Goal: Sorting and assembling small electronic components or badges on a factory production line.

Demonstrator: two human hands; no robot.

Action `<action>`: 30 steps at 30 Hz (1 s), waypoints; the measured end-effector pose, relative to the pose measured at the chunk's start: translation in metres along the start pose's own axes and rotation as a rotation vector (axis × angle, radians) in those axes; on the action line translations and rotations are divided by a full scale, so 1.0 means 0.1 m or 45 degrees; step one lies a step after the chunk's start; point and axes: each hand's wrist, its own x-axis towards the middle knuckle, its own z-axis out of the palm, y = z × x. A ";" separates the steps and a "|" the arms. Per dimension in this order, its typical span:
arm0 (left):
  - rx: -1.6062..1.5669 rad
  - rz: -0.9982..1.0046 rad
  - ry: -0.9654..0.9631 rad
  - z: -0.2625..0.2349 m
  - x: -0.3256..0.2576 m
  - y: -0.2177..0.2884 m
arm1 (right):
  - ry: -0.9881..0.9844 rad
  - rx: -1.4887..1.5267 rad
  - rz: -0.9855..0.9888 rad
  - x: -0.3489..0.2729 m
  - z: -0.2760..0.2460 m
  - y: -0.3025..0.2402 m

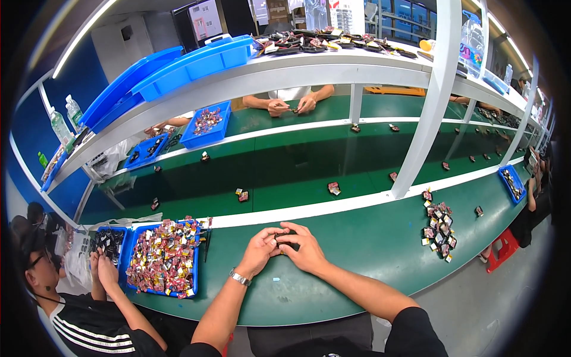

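My left hand (259, 252) and my right hand (304, 251) meet over the green bench, in front of my body. Both hands are closed, with the fingers pinched round a small black part (287, 239) that they mostly hide. A watch with a metal band sits on my left wrist. To the left of my hands stands a blue tray (197, 262), heaped with small pieces in dark red, white, yellow and black. A loose pile of similar pieces (440, 229) lies on the bench to my right.
Beyond a white rail (256, 218) runs a green belt with scattered pieces (334, 188). White posts (425, 107) carry a shelf with blue trays (196, 68) and dark parts. A co-worker (89, 315) sits at my left; another's hands work across the belt. A red stool (504, 253) stands at right.
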 end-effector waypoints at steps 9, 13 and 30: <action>0.107 0.012 0.099 0.05 0.04 0.03 | -0.012 -0.028 -0.057 0.00 -0.01 -0.01; 0.131 -0.008 0.122 0.08 0.00 0.03 | 0.016 -0.138 -0.169 0.01 -0.04 -0.02; -0.052 0.022 0.043 0.06 0.00 0.03 | 0.240 -0.221 -0.320 0.07 -0.02 -0.08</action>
